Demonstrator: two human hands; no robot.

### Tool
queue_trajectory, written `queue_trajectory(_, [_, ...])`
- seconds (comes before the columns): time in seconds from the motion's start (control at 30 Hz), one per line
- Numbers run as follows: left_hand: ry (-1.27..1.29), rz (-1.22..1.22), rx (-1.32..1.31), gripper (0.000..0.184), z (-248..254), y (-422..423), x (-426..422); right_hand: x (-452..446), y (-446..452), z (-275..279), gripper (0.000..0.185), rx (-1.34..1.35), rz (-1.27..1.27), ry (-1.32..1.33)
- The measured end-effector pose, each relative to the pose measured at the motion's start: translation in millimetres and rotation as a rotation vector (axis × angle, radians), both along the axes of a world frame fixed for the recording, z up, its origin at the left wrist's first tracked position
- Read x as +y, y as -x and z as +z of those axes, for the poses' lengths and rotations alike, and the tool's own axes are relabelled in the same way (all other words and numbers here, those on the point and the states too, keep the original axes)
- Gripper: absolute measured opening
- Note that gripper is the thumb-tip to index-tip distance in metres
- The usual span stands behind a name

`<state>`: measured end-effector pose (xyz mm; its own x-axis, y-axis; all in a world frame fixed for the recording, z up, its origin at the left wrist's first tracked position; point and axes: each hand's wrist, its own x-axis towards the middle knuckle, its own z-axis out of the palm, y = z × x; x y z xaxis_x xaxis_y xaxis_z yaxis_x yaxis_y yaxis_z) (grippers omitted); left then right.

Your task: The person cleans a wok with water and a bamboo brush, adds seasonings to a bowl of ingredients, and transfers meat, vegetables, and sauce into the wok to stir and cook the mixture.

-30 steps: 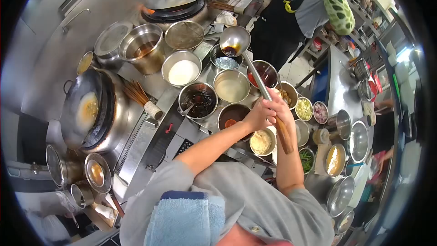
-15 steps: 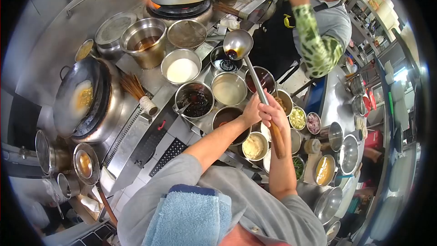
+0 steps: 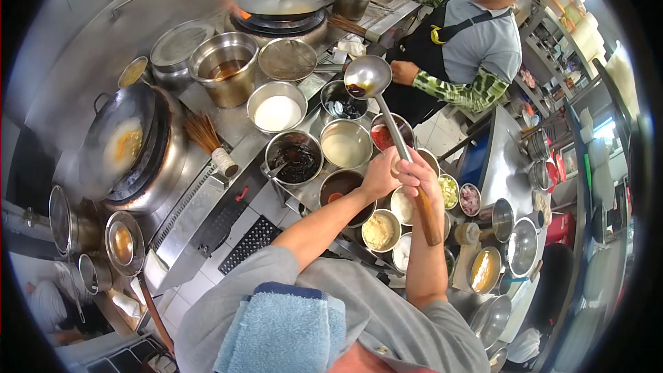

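Observation:
My right hand [image 3: 420, 178] is closed around the handle of a ladle [image 3: 394, 124], whose wooden end [image 3: 429, 220] lies over my forearm. The ladle's metal bowl [image 3: 368, 77], with a little dark liquid inside, hangs above the sauce pots. My left hand [image 3: 381, 175] is closed against the handle beside my right hand; its fingertips are hidden. Below them stand a pot of reddish-brown sauce [image 3: 340, 183], a pot of cream-coloured liquid [image 3: 356, 144] and a pot of red seasoning [image 3: 381, 138]. Nearby, a pot of dark sauce [image 3: 304, 152] has a spoon in it.
On the left, a wok [image 3: 103, 141] with yellowish food sits on a burner. Another steaming wok [image 3: 266, 0] is over flame at the back, its handle held by a co-worker [image 3: 476, 34]. A bamboo brush [image 3: 210, 141] lies by the stove. Ingredient bowls [image 3: 381, 230] stand right of my arms.
The co-worker has lowered a raised arm to the waist. The view has shifted slightly. My hands and the ladle keep nearly the same pose.

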<state>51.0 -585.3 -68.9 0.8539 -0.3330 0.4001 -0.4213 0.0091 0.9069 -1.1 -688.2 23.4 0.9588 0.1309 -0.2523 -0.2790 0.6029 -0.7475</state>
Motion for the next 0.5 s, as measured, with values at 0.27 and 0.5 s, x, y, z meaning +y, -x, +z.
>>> queue_trajectory(0.27, [-0.069, 0.145, 0.006, 0.077, 26.3, 8.3, 44.4, -19.4, -5.3, 24.7, 0.024, 0.063, 0.090, -0.609])
queue_trajectory(0.5, [-0.117, 0.223, -0.090, 0.075, 72.5, 57.3, 160.3, -14.7, -12.0, 12.2, 0.036, -0.074, 0.104, -0.130])
